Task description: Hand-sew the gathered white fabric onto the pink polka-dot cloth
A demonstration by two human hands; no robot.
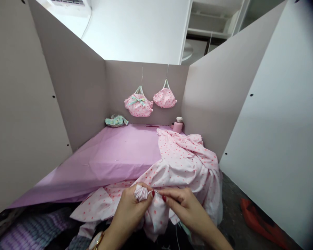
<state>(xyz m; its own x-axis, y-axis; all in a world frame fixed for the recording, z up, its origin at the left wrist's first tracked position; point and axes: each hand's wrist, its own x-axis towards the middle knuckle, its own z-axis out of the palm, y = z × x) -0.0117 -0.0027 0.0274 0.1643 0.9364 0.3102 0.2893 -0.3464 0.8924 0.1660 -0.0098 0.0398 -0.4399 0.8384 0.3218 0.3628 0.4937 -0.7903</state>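
In front of my lap, my left hand (pixel 133 205) is closed on a pink dotted fabric (pixel 156 215), with a bunch of tight gathers (pixel 141 193) bulging up between its thumb and fingers. Close by on the right, my right hand (pixel 184 205) pinches the top edge of the same fabric between thumb and index finger. Whether a needle sits in that pinch is too small to tell. A thin pale thread (pixel 176 236) hangs below the hands. More of the dotted cloth (pixel 182 170) spreads over the table's right side and drapes off its front.
A purple cloth (pixel 130 146) covers the table, walled in by grey panels (pixel 75 76). Two pink dotted pouch-like pieces (pixel 138 106) (pixel 165 98) hang at the back. A pink bottle (pixel 177 125) stands back right; green printed fabric (pixel 117 121) lies back left. Red cloth (pixel 261 222) is low right.
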